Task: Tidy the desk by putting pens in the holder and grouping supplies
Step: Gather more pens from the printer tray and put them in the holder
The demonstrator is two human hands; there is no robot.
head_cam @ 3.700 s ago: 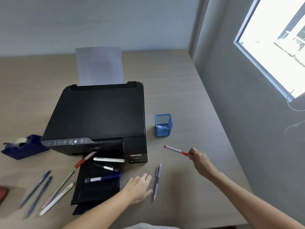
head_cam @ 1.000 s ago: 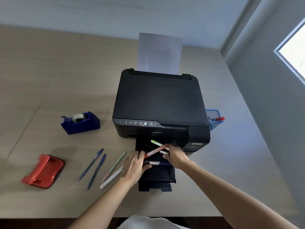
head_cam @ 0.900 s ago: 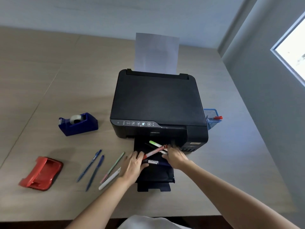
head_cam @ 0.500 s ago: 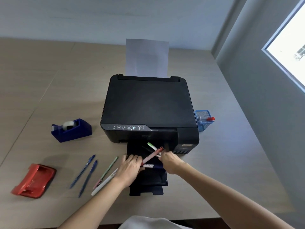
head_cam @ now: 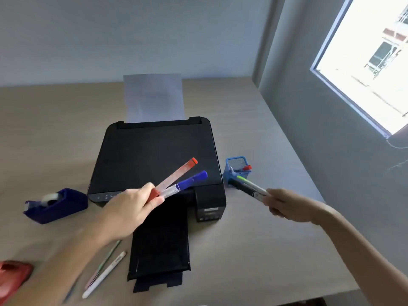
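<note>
My left hand (head_cam: 130, 208) is raised over the printer's front and grips two pens: a red-capped pen (head_cam: 176, 174) and a blue-capped pen (head_cam: 189, 182), both pointing up and right. My right hand (head_cam: 284, 205) holds a black pen (head_cam: 240, 187) and a white pen with a green tip (head_cam: 251, 185), their tips touching the front of the blue mesh pen holder (head_cam: 237, 171). A red-capped pen (head_cam: 246, 168) stands in the holder. Two pale pens (head_cam: 103, 270) lie on the desk near my left forearm.
A black printer (head_cam: 154, 155) with paper standing in its rear feed and its output tray (head_cam: 161, 244) pulled out fills the desk's middle. A blue tape dispenser (head_cam: 55, 205) sits at the left. A red object (head_cam: 13, 276) lies at the bottom left. A wall runs along the right.
Both hands have lifted off the printer's output tray with pens in them. The left rose over the printer; the right swung right to the blue holder. The tray now holds no pens.
</note>
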